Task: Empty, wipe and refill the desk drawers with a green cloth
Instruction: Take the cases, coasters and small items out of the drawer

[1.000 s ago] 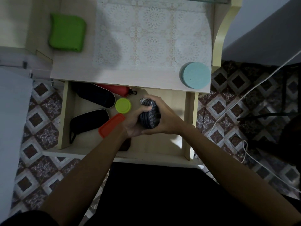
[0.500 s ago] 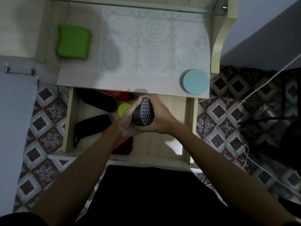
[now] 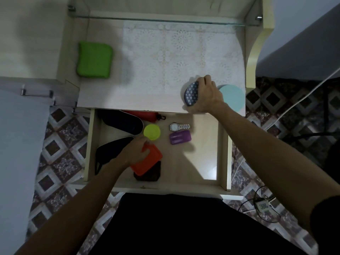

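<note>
The open drawer (image 3: 223, 153) sits below the desk top (image 3: 128, 96). My right hand (image 3: 207, 95) grips a dark patterned case (image 3: 191, 93) over the desk's front right, beside a pale blue round box (image 3: 234, 97). My left hand (image 3: 135, 150) is down in the drawer, fingers curled on the top edge of an orange box (image 3: 149, 161). The folded green cloth (image 3: 94, 59) lies at the desk's back left. Also in the drawer are a lime round lid (image 3: 151, 132), a wristwatch (image 3: 177, 127), a purple case (image 3: 180, 137), two black cases (image 3: 122, 123) (image 3: 110, 150) and a red pouch (image 3: 143, 115).
A lace mat (image 3: 174, 56) covers the desk's middle, under a glass shelf (image 3: 165, 22). A dark brown item (image 3: 149, 173) lies under the orange box. White cable (image 3: 294, 105) and a small speaker (image 3: 263, 206) are on the tiled floor to the right.
My right hand has lifted the patterned case out of the drawer up to the desk top. My left hand let go of it and dropped to the orange box. The watch and purple case are uncovered.
</note>
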